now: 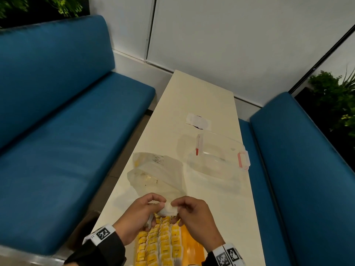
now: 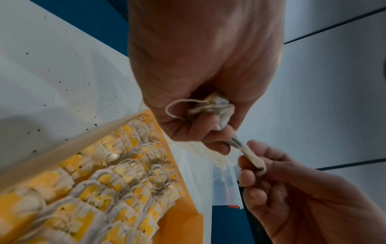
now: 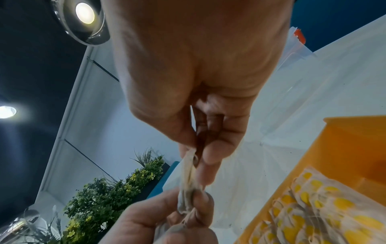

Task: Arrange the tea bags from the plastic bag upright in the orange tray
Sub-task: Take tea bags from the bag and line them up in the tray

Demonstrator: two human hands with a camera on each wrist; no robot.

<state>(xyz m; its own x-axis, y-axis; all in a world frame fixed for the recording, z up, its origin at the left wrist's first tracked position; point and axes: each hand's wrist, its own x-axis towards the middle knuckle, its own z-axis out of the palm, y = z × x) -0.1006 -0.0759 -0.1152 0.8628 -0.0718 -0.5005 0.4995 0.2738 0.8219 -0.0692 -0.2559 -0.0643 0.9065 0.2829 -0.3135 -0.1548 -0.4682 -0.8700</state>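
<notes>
No writing can be read on the yellow tags of the tea bags (image 1: 163,244) stood upright in rows in the orange tray (image 1: 193,246) at the table's near edge. Above them a white tea bag (image 1: 169,210) is pinched by the left hand (image 1: 138,214) and right hand (image 1: 194,217). Beyond, the crumpled plastic bag (image 1: 157,173) is seen, then a clear lid (image 1: 215,158); bare tabletop (image 1: 194,93) stretches to the wall.

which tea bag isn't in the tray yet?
The tea bag pinched between the left hand and right hand, above the tray; the others stand upright in its rows.
</notes>
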